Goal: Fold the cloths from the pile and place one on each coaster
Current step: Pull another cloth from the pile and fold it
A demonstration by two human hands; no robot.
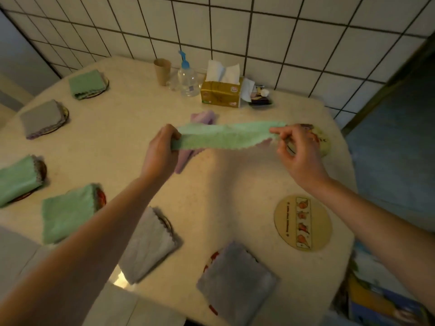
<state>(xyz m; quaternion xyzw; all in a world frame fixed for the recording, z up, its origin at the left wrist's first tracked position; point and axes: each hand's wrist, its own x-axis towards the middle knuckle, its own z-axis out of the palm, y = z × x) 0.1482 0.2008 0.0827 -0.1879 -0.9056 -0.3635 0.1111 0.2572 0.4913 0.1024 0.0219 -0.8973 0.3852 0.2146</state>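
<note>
Stretching a green cloth taut above the worktop, the left hand grips one end in closed fingers while the right hand pinches the other. A purple cloth, perhaps the last of the pile, lies beneath; one bare coaster sits nearby.

Home kitchen, tiled wall, tissue box

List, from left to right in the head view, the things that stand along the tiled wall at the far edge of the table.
Brown paper cup → clear pump bottle → gold tissue box → small dark tray of odds and ends.
</note>
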